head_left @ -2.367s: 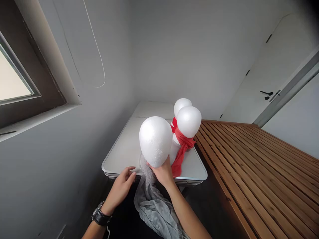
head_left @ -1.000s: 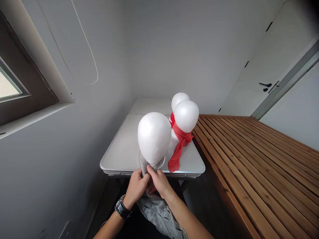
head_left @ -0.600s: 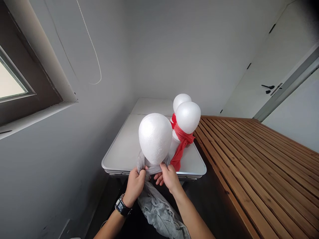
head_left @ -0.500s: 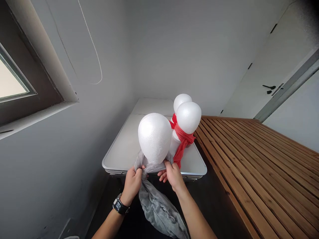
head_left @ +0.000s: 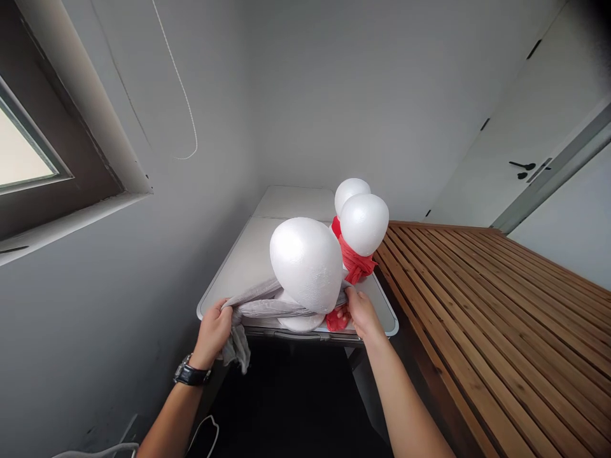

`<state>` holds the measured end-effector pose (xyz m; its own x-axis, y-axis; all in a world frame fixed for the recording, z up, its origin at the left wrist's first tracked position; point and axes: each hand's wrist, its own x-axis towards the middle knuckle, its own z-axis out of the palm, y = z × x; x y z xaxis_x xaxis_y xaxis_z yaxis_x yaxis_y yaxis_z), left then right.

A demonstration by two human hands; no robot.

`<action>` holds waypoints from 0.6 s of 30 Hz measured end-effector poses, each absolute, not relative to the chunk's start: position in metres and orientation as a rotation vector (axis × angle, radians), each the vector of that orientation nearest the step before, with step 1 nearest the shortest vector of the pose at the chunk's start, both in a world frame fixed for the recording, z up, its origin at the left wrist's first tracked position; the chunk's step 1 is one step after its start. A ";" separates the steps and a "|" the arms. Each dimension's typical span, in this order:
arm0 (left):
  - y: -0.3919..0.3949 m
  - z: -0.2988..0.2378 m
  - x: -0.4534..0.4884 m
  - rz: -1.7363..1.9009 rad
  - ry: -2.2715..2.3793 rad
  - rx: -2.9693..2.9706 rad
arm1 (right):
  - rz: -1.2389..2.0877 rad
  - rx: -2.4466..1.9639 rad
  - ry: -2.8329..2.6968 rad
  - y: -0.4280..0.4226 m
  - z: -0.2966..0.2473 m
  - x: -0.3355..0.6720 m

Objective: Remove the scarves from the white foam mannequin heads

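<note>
Holds the gray scarf (head_left: 274,310) in both hands, drawn far apart now rather than close together in front of the neck as half a second ago. Keeps the left hand (head_left: 214,327) closed on gathered cloth, out to the left of the nearest foam head (head_left: 305,261), with two strands running rightward from that grip, one across the front of the neck, the other passing behind the head. Pinches another bit of the same cloth between thumb and fingers of the right hand (head_left: 361,310), just right of the head. Shows only a short loose end below the left grip, in place of the long drape between the forearms. Leaves that head tilted toward the right grip, after standing more upright. Hides much of the tail of the red scarf (head_left: 356,257), except for a patch beside the right fingers. Beyond the right grip, keeps the second foam head (head_left: 365,224) on the table (head_left: 248,261) as before.
</note>
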<state>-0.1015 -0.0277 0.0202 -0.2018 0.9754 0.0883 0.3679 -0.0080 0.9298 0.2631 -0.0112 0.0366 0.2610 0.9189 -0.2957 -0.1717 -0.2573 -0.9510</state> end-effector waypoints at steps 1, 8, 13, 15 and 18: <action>-0.022 0.024 -0.110 1.165 1.662 1.456 | 1.259 -1.411 -0.752 -0.009 0.037 0.264; 0.018 0.056 -0.159 0.688 1.788 1.927 | 1.403 -1.284 -0.685 0.004 0.033 0.268; 0.044 0.055 -0.190 0.681 1.941 1.870 | 1.471 -1.173 -0.671 0.013 0.039 0.277; 0.050 0.051 -0.189 0.710 1.854 1.757 | 1.485 -1.136 -0.691 0.015 0.041 0.276; 0.048 0.048 -0.167 0.658 1.686 1.648 | 1.479 -1.111 -0.715 0.021 0.040 0.267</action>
<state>-0.1666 0.0483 0.0480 0.0331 0.9922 -0.1201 0.6485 0.0701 0.7580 0.2674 0.0209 0.0395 0.0388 0.9662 -0.2550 -0.4000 -0.2188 -0.8900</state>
